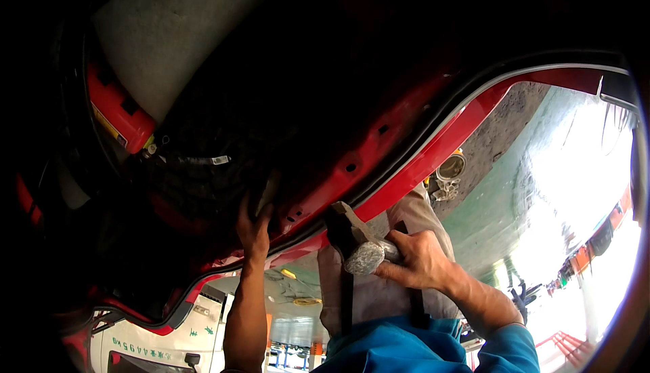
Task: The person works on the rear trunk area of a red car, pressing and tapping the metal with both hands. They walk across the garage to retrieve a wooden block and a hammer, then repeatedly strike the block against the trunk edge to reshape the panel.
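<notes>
My right hand is closed round the handle of a hammer. Its worn, round grey striking face points toward me, and the narrower end of the head reaches up beside the red vehicle door frame. My left hand extends past the sill into the dark interior, beside the red inner panel with its small round holes. Its fingers are bent around a pale, narrow thing, whose kind the shadow hides. Part of those fingers is lost in the dark.
A black rubber seal runs along the opening's edge. Inside lies a red fire extinguisher. A round metal part sits on the floor beyond my legs. A white vehicle stands at lower left.
</notes>
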Tool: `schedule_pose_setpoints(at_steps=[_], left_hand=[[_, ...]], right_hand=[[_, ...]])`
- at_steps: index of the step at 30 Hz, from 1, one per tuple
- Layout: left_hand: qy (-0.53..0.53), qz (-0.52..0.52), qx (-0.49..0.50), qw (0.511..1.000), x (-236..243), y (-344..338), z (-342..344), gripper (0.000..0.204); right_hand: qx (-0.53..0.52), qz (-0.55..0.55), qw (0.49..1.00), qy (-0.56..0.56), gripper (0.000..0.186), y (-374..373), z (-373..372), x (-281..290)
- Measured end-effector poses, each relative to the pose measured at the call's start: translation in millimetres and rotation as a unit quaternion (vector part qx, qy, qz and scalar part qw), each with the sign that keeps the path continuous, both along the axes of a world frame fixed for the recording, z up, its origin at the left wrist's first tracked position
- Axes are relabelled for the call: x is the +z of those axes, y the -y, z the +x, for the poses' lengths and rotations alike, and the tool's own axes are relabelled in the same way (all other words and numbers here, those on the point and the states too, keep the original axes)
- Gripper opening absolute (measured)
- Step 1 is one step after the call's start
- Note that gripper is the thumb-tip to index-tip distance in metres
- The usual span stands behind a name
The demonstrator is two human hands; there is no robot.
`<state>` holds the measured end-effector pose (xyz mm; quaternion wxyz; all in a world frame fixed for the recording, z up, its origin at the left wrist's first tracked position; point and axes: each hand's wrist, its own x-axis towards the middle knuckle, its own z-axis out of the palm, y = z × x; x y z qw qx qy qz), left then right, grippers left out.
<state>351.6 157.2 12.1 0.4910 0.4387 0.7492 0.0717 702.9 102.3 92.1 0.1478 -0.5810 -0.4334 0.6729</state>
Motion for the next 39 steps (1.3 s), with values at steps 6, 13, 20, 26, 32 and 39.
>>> schedule_pose_setpoints(at_steps=[6,13,20,26,32,39], left_hand=[[-0.013,0.001,-0.012,1.0,0.2,1.6,-5.7,0.07],[-0.002,0.011,-0.016,1.0,0.8,-1.8,0.2,0.065],[0.013,0.016,0.0,1.0,2.0,0.2,3.1,0.062],[0.029,0.018,-0.011,0.999,-1.6,4.7,-5.3,0.061],[0.03,0.032,-0.019,0.999,-0.1,3.2,-4.6,0.061],[0.043,0.033,-0.008,0.998,-2.2,4.8,-6.5,0.065]], right_hand=[[0.009,-0.021,1.0,-0.011,0.05,-1.7,-3.9,-0.2],[0.011,-0.003,1.0,-0.01,0.052,-0.8,-8.9,-3.9],[-0.002,0.009,1.0,0.0,0.051,10.8,-26.1,-5.5],[-0.086,0.034,0.996,0.017,0.033,18.5,-41.5,-3.4],[-0.11,0.135,0.978,0.119,0.024,25.4,-35.2,-30.7],[-0.39,0.014,0.918,0.076,0.039,15.5,-22.5,-29.3]])
